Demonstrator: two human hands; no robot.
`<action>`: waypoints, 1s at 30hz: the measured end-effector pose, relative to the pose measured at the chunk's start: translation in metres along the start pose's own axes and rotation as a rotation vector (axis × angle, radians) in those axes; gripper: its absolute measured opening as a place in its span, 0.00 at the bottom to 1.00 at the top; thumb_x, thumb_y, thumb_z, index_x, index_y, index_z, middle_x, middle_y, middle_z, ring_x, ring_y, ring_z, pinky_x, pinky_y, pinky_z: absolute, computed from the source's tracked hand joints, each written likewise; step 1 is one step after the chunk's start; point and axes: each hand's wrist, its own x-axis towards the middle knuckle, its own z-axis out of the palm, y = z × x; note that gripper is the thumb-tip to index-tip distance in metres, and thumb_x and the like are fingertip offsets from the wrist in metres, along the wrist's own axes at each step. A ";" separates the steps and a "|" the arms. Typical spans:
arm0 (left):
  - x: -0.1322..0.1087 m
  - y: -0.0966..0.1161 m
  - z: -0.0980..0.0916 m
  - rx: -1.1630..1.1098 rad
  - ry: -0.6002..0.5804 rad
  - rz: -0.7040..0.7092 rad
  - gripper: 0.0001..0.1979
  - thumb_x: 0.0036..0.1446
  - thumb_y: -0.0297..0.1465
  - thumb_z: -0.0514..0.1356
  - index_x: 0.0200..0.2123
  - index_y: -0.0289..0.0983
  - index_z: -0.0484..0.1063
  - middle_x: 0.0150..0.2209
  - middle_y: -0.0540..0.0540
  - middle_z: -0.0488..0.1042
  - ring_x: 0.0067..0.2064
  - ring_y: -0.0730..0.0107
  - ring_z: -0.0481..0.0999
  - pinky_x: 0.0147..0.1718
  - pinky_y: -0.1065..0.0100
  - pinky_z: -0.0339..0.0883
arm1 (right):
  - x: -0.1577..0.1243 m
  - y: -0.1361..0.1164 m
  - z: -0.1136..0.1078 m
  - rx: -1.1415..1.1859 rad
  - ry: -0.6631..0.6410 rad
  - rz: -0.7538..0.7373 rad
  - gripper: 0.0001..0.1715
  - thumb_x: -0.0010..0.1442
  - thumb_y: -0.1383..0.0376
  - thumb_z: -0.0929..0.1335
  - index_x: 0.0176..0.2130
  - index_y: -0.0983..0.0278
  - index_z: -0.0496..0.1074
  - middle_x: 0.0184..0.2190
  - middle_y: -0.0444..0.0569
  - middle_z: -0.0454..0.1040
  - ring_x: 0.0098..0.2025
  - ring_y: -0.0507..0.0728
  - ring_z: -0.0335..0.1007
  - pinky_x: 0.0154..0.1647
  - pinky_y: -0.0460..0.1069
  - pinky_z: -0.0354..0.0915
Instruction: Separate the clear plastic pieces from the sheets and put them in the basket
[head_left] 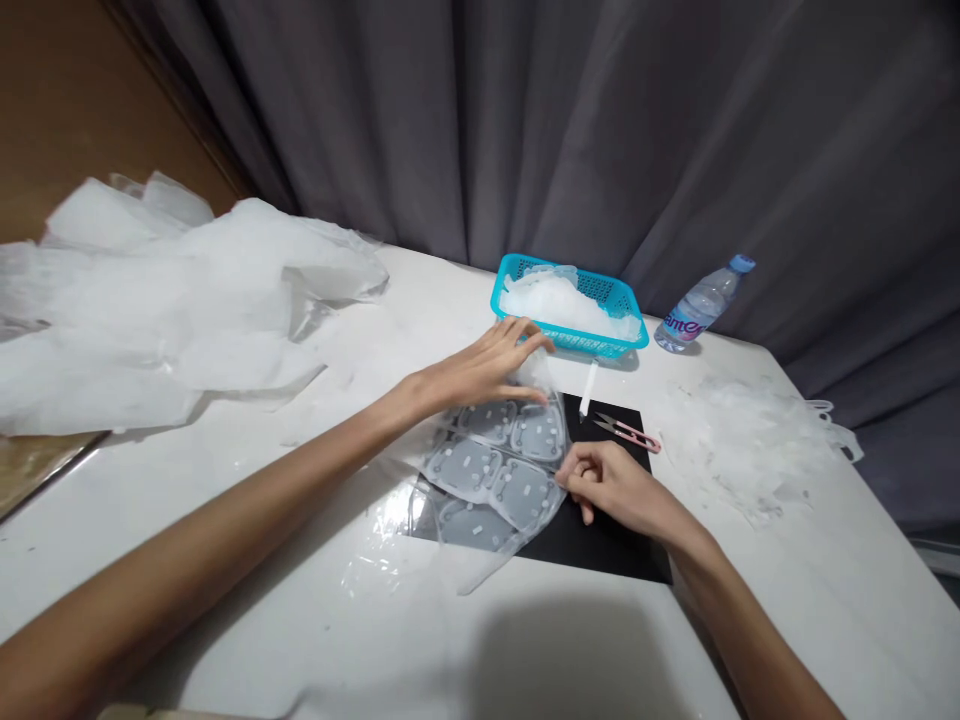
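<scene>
A translucent white piece of sheer material (480,470) with rounded grey-looking panels and small white marks lies on a black mat (600,545). My left hand (487,365) reaches over its far end, fingers spread and curved; whether the fingertips touch it I cannot tell. At the piece's right edge, my right hand (611,485) is closed in a pinch on that edge. Just beyond the right hand are pink-handled thread snips (630,432) and a slim white pen-like tool (589,390), both on the mat's far part.
A turquoise basket (570,340) holding white material (559,300) stands at the back. A water bottle (701,308) is right of it. Crumpled clear scraps (750,450) lie on the right. White sheets (165,310) are heaped on the left of the white table (360,640).
</scene>
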 end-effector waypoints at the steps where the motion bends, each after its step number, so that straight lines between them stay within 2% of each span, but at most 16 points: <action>1: -0.003 0.002 -0.001 0.021 0.035 -0.001 0.25 0.69 0.46 0.61 0.60 0.36 0.66 0.59 0.34 0.66 0.62 0.46 0.65 0.63 0.50 0.59 | -0.001 0.001 -0.005 -0.021 -0.023 0.012 0.08 0.59 0.61 0.71 0.32 0.64 0.73 0.20 0.39 0.71 0.19 0.49 0.69 0.24 0.44 0.59; 4: -0.025 0.019 -0.008 -0.019 0.021 -0.022 0.20 0.74 0.42 0.56 0.59 0.33 0.65 0.56 0.34 0.68 0.58 0.51 0.70 0.59 0.54 0.64 | -0.002 0.003 -0.020 -0.068 -0.021 0.016 0.09 0.59 0.61 0.70 0.30 0.64 0.72 0.18 0.37 0.68 0.18 0.48 0.64 0.23 0.43 0.58; 7: -0.058 0.035 -0.012 -0.126 -0.139 -0.082 0.25 0.70 0.48 0.60 0.58 0.35 0.68 0.53 0.38 0.74 0.52 0.54 0.76 0.54 0.57 0.69 | -0.004 0.005 -0.037 -0.121 0.007 0.035 0.12 0.59 0.60 0.71 0.27 0.62 0.69 0.14 0.36 0.64 0.17 0.49 0.60 0.22 0.44 0.54; 9: -0.079 0.039 -0.010 -0.092 -0.223 -0.060 0.31 0.66 0.52 0.63 0.62 0.37 0.68 0.60 0.35 0.72 0.58 0.48 0.75 0.56 0.53 0.69 | -0.008 0.007 -0.049 -0.139 -0.042 0.059 0.14 0.60 0.58 0.71 0.28 0.62 0.70 0.15 0.37 0.64 0.18 0.50 0.60 0.23 0.45 0.54; 11: -0.092 0.039 -0.004 -0.015 -0.258 -0.007 0.37 0.64 0.55 0.63 0.66 0.39 0.66 0.68 0.32 0.66 0.65 0.40 0.69 0.60 0.47 0.66 | -0.011 0.010 -0.061 -0.162 -0.078 0.063 0.18 0.64 0.52 0.69 0.29 0.62 0.72 0.18 0.39 0.65 0.20 0.51 0.61 0.24 0.46 0.57; 12: -0.096 0.040 0.000 0.029 -0.256 0.013 0.38 0.64 0.56 0.62 0.68 0.39 0.65 0.70 0.31 0.64 0.68 0.38 0.67 0.62 0.44 0.65 | -0.013 0.013 -0.067 -0.192 -0.043 0.043 0.21 0.65 0.50 0.68 0.30 0.62 0.73 0.20 0.40 0.66 0.22 0.52 0.62 0.25 0.47 0.58; 14: -0.100 0.045 0.007 0.119 -0.221 0.048 0.37 0.66 0.54 0.61 0.68 0.38 0.65 0.71 0.29 0.62 0.70 0.37 0.64 0.64 0.42 0.63 | -0.014 0.021 -0.077 -0.323 0.156 -0.035 0.23 0.66 0.45 0.67 0.35 0.62 0.74 0.25 0.43 0.69 0.26 0.54 0.66 0.29 0.49 0.62; 16: -0.102 0.055 0.014 0.211 -0.140 0.108 0.29 0.70 0.48 0.59 0.65 0.36 0.69 0.68 0.30 0.67 0.69 0.40 0.67 0.64 0.45 0.64 | -0.014 0.029 -0.085 -0.512 0.387 -0.108 0.22 0.65 0.45 0.69 0.44 0.60 0.74 0.33 0.46 0.73 0.32 0.57 0.69 0.34 0.50 0.64; 17: -0.104 0.062 0.016 0.256 -0.092 0.156 0.23 0.72 0.43 0.59 0.62 0.35 0.71 0.65 0.31 0.71 0.66 0.43 0.71 0.63 0.48 0.66 | -0.014 0.034 -0.088 -0.595 0.453 -0.125 0.22 0.65 0.46 0.69 0.48 0.58 0.73 0.38 0.47 0.74 0.34 0.58 0.71 0.37 0.51 0.64; 19: -0.110 0.077 0.021 0.318 -0.011 0.284 0.12 0.73 0.30 0.57 0.55 0.34 0.75 0.56 0.35 0.79 0.58 0.52 0.78 0.58 0.56 0.70 | -0.013 0.041 -0.093 -0.702 0.481 -0.112 0.19 0.67 0.48 0.68 0.49 0.56 0.72 0.42 0.48 0.75 0.37 0.59 0.72 0.38 0.52 0.64; 21: -0.119 0.090 0.025 0.340 0.018 0.378 0.11 0.72 0.22 0.55 0.49 0.36 0.77 0.48 0.40 0.82 0.49 0.59 0.82 0.53 0.61 0.72 | -0.012 0.047 -0.096 -0.747 0.483 -0.077 0.16 0.70 0.49 0.65 0.45 0.57 0.72 0.41 0.48 0.75 0.37 0.59 0.73 0.37 0.51 0.63; 23: -0.128 0.097 0.028 0.335 0.013 0.330 0.11 0.71 0.22 0.55 0.48 0.36 0.76 0.44 0.42 0.83 0.44 0.61 0.82 0.47 0.62 0.73 | -0.010 0.051 -0.096 -0.780 0.548 -0.053 0.17 0.71 0.50 0.64 0.41 0.58 0.71 0.38 0.48 0.74 0.36 0.59 0.73 0.35 0.51 0.62; 26: -0.135 0.099 0.030 0.302 0.003 0.185 0.09 0.73 0.30 0.57 0.51 0.34 0.75 0.42 0.40 0.82 0.43 0.57 0.82 0.43 0.60 0.75 | -0.001 0.056 -0.089 -0.850 0.722 -0.053 0.18 0.72 0.52 0.61 0.41 0.61 0.70 0.38 0.50 0.72 0.33 0.58 0.72 0.32 0.50 0.61; 28: -0.134 0.099 0.031 0.290 0.009 0.217 0.07 0.71 0.29 0.59 0.47 0.35 0.76 0.41 0.40 0.81 0.43 0.57 0.82 0.45 0.60 0.75 | 0.008 0.055 -0.079 -0.910 0.826 -0.067 0.18 0.73 0.55 0.59 0.45 0.63 0.71 0.43 0.53 0.71 0.31 0.57 0.71 0.29 0.50 0.59; 30: -0.129 0.099 0.033 0.314 0.025 0.295 0.07 0.68 0.22 0.58 0.41 0.36 0.75 0.39 0.42 0.81 0.40 0.59 0.82 0.44 0.62 0.76 | 0.018 0.051 -0.068 -0.945 0.847 -0.116 0.19 0.73 0.57 0.58 0.50 0.63 0.72 0.47 0.55 0.70 0.32 0.56 0.72 0.27 0.49 0.59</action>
